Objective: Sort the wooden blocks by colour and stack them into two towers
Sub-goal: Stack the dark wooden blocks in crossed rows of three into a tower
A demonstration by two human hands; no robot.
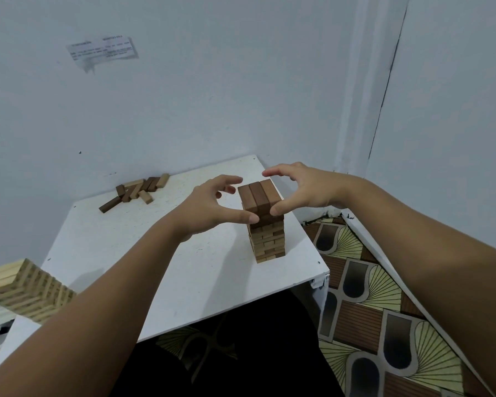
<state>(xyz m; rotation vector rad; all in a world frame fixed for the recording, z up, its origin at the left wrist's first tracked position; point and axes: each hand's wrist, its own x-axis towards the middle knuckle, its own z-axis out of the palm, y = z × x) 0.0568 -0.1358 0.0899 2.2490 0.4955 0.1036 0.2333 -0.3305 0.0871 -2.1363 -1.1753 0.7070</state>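
Two towers up on white table [103, 247]: pale-block tower [26, 290] far left of left hand [209, 209], near frame edge; dark-topped tower [265, 224] btwn both hands. Left thumb tip touches its top layers, right hand [301, 190] thumb the other side, fingers of both spread wide above, gripping nothing. Loose pile of mixed blocks [138, 190] beyond left hand, unsorted, so I'd judge mostly done, approx a dozen left.

Head-worn wide view, facing forward and down, close over white table [112, 253]
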